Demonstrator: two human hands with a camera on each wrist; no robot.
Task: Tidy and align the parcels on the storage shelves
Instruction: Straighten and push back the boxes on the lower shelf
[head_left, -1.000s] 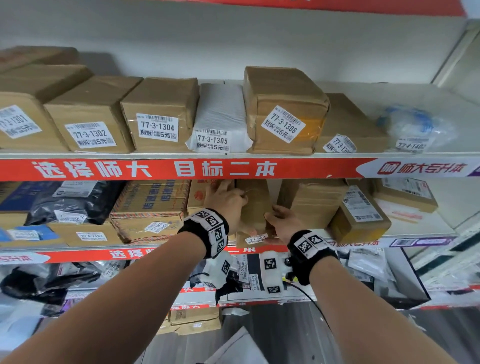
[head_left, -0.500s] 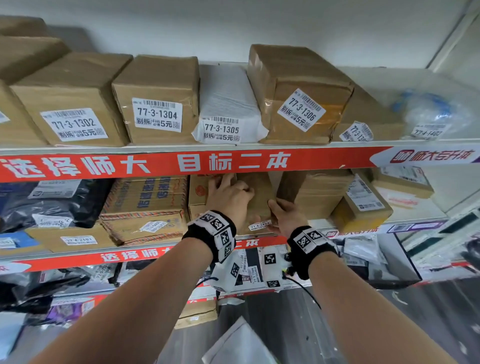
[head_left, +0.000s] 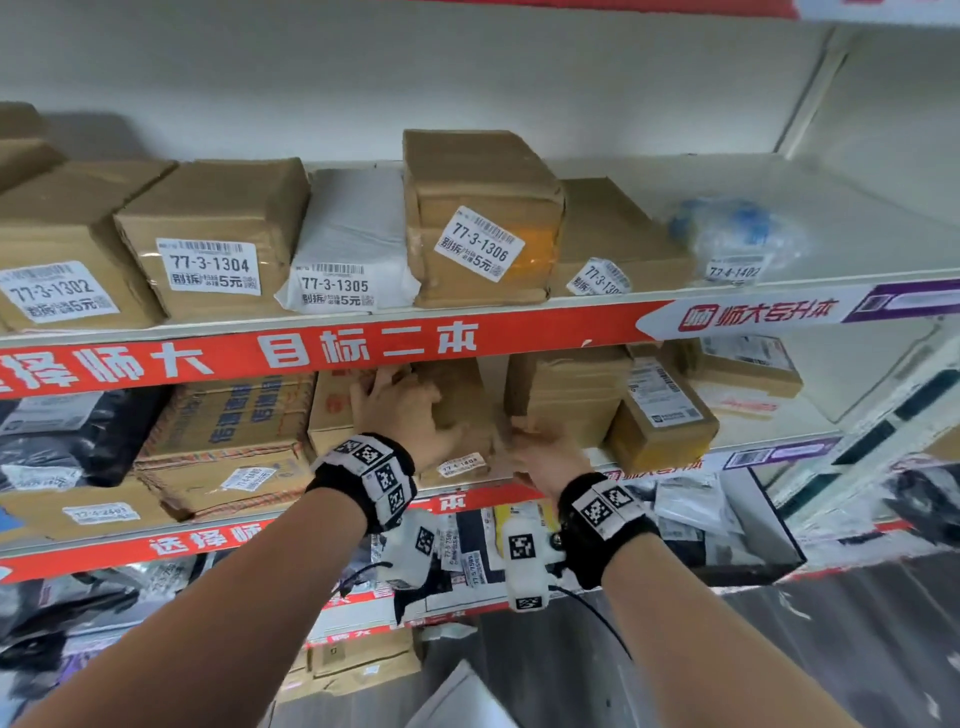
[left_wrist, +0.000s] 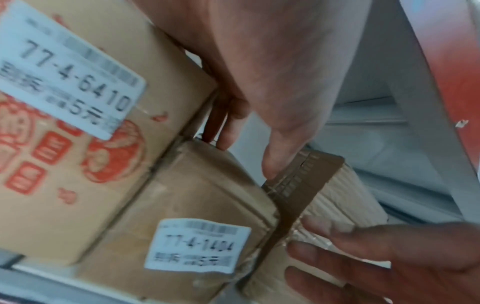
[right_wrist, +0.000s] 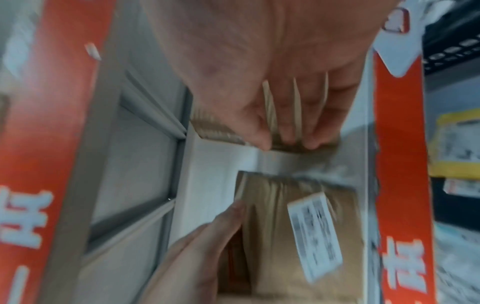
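Right hand (head_left: 545, 452) — off the parcel (head_left: 460, 410)

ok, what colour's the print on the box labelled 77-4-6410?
Red print on plain brown cardboard, on the box left of the one being handled. Clearest in the left wrist view.

Cardboard parcel (head_left: 457, 410), apparently glossy tape.

A brown parcel (head_left: 462, 410) on the middle shelf (head_left: 769, 452) is clasped between the left hand (head_left: 402, 410) and right hand (head_left: 545, 447).
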